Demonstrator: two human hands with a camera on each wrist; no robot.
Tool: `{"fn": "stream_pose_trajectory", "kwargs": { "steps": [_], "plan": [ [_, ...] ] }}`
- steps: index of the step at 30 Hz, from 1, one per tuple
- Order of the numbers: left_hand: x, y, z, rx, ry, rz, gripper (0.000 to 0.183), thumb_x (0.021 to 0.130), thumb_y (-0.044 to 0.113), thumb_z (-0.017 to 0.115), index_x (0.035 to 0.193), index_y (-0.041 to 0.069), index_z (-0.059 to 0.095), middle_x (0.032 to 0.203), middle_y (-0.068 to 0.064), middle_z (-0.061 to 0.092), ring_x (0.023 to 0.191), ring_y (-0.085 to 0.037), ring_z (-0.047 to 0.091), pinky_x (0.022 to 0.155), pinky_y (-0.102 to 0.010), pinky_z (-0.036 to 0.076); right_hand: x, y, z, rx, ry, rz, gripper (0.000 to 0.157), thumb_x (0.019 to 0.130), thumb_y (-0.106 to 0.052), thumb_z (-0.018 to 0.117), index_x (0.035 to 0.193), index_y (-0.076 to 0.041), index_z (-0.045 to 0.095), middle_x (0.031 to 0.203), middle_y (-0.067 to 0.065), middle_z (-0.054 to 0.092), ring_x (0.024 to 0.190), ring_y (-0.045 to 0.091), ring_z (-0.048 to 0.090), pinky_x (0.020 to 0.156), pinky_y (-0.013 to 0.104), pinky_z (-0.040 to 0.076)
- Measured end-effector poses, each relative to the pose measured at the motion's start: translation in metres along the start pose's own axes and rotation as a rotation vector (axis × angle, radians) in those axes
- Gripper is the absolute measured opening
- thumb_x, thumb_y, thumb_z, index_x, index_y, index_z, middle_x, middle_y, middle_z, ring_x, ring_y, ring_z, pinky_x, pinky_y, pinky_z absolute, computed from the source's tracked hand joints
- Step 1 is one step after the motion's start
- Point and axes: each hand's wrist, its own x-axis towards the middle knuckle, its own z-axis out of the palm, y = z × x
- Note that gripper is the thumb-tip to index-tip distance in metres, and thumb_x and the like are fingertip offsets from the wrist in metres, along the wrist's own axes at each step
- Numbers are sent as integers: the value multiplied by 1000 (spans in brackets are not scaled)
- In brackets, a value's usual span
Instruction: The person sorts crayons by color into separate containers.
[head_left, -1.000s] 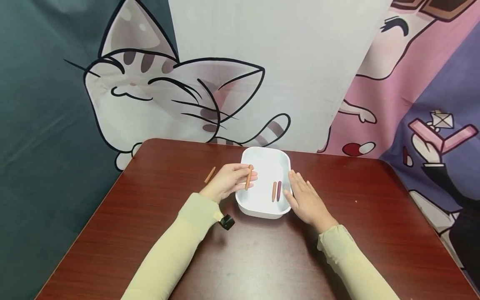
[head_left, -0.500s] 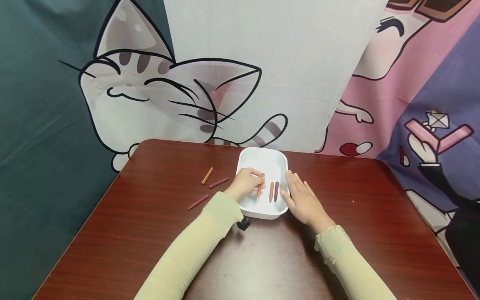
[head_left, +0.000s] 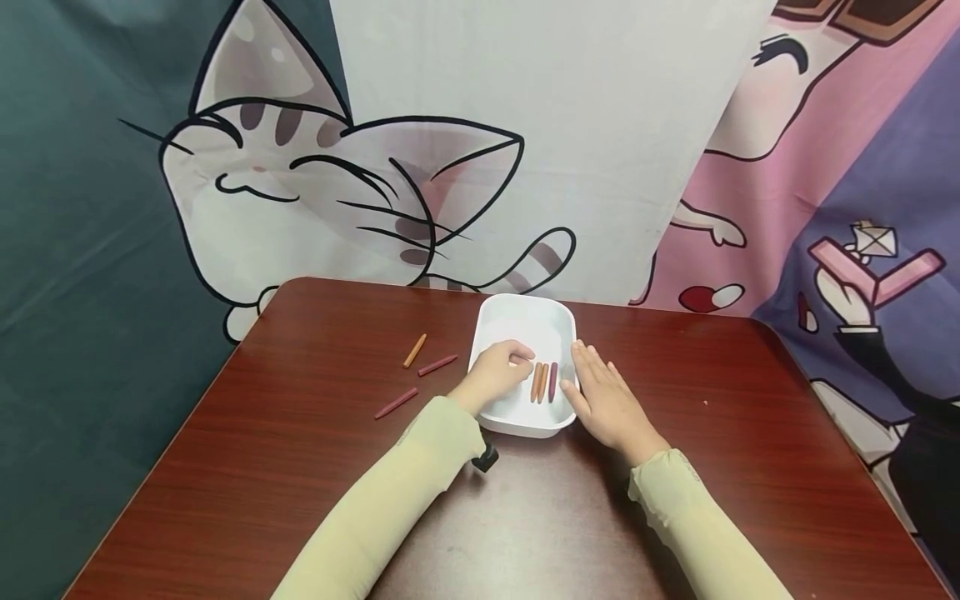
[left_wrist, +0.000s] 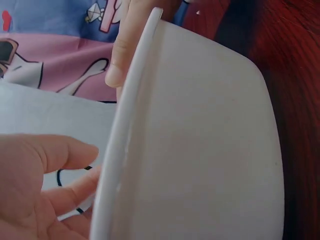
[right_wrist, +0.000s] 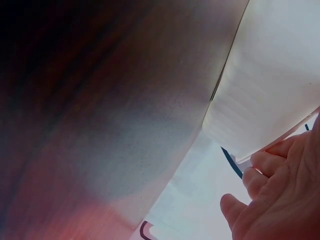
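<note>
A white plastic tray (head_left: 525,321) stands on the table. Inside it, side by side, lie two orange-brown crayons (head_left: 535,383) and a purple crayon (head_left: 553,382). My left hand (head_left: 501,372) reaches over the tray's left rim, its fingertips just left of these crayons. In the left wrist view, the thumb (left_wrist: 70,152) and fingers are apart with nothing seen between them; the tray's rim hides part of the fingers. Against the tray's right side rests my right hand (head_left: 611,404), fingers straight along the rim. The right wrist view shows those fingertips at the tray wall (right_wrist: 265,90).
On the table left of the tray lie an orange crayon (head_left: 414,351) and two dark red crayons, one nearer the tray (head_left: 437,365) and one closer to the sleeve (head_left: 396,403). Behind the brown table (head_left: 600,533) hangs a cartoon cloth (head_left: 615,150).
My left hand carried an orange-brown crayon rightward into the tray and let it go beside the other two. The right hand has stayed at the rim.
</note>
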Motion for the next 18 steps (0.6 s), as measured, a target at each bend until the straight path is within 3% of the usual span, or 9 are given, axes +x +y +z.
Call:
{"fn": "stream_pose_trajectory", "kwargs": {
  "steps": [4,9,14,18],
  "plan": [
    [-11,0,-7,6,15,74,24,99,17,59,118,8,70,113,-8,71,105,-22,66,92,-38,53,0,-1,-1,2,-13,11,71,108,-43,41,160,0,19,166,17,21,153,37,17,121,59,16],
    [-23,-4,-27,-9,109,137,20,100,14,60,117,10,71,115,-6,72,98,-21,69,86,-37,56,2,-2,-1,7,-25,14,71,107,-42,42,161,-1,18,167,16,20,153,36,16,121,58,16],
    [-23,-18,-53,-2,197,129,22,100,15,60,118,10,71,110,-5,72,91,-18,68,81,-36,55,1,-1,-1,1,-27,13,72,107,-44,41,161,-1,18,167,17,20,153,37,17,121,58,16],
    [-17,-40,-71,-24,256,113,24,100,16,59,119,8,69,108,-7,72,94,-20,69,84,-39,55,1,-1,-1,5,-31,15,72,107,-45,40,161,-1,18,167,16,19,153,38,17,121,58,16]
  ]
}}
